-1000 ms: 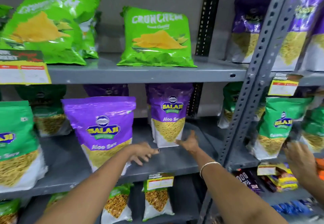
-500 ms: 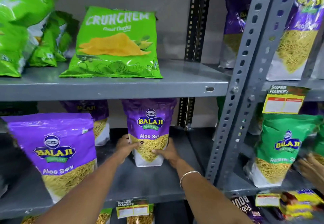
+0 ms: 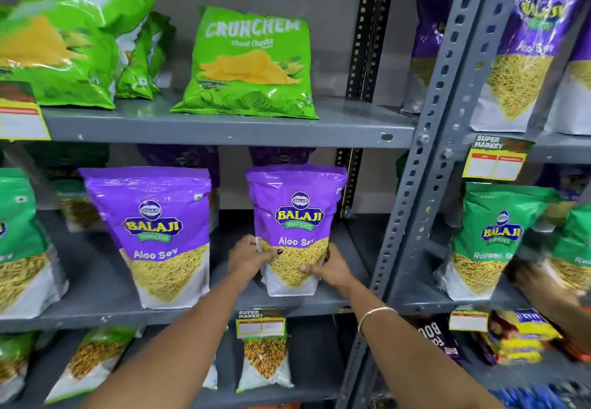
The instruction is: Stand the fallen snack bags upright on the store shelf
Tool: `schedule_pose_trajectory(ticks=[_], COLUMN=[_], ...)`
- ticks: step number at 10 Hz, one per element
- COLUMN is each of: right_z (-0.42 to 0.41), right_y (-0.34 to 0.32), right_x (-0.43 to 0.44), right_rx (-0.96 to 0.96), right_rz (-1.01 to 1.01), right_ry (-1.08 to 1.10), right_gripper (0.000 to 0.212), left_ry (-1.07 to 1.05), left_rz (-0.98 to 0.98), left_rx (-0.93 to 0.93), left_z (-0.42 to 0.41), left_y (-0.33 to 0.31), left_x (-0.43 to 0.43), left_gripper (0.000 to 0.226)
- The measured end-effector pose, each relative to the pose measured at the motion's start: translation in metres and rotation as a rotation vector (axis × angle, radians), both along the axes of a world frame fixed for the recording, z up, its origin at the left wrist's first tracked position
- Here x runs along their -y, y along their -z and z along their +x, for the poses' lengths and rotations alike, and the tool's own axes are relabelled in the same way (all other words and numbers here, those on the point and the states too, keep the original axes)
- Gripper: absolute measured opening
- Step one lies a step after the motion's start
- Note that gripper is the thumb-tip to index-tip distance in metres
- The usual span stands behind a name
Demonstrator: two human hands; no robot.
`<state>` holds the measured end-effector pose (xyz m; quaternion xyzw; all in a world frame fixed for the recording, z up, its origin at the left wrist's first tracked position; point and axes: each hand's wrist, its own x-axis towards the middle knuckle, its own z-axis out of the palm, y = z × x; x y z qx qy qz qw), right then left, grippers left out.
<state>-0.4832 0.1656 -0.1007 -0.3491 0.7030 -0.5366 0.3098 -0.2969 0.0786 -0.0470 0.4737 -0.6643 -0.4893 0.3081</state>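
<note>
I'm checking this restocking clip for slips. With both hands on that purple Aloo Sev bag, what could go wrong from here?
1. The left hand and right hand grip the held Aloo Sev bag only low down; its tall top could flop over on release.
2. It stands near the front edge of the middle shelf, so it might tip off forward.
3. The neighbouring Aloo Sev bag stands close to the left forearm and could be knocked.

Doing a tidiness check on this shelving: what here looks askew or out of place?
On the top shelf, the green chip bags at left slump against each other, tilted. The Crunchem bag leans back.
</note>
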Motion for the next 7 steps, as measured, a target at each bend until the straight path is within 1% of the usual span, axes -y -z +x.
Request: schedule_pose_trajectory(ticks=[1,2,3,4,5,6,7], right_z=[0.006,0.014,0.017,0.009,0.02,0.062,0.072], right_y=[-0.007,-0.015,-0.017,0.0,-0.018,-0.081,-0.111], right_x=[-0.009,-0.018,-0.021,-0.016,-0.024,-0.041,-0.046], right_rx=[-0.039,-0.042,-0.045,-0.047,-0.134,-0.455,-0.809], right_rz=[0.035,0.052,0.053,0.048,0.007,-0.123,-0.32], right_ry=[-0.003,-0.017,-0.008,-0.025,0.026,0.219,0.294], right_gripper=[0.107,0.108,0.11,0.117,0.126,0.125,0.111], left_ry=[0.011,0.023,0.021,0.073,0.123,0.076,0.095], left_rz=[-0.003,-0.003,-0.005,0.005,-0.014,-0.365,-0.719], left_rx=[0.017,0.041,0.043,0.04,0.07,0.12,0.134], left_z=[0.005,0.009,0.01,0.011,0.012,0.032,0.048], left_y=[-0.004,-0.005,-0.01,-0.01,-0.012,-0.031,-0.045], left_x=[-0.007,-0.014,-0.016,-0.016,-0.018,-0.028,-0.028], left_gripper=[0.036,0.035,0.033,0.033,0.064,0.081,0.072])
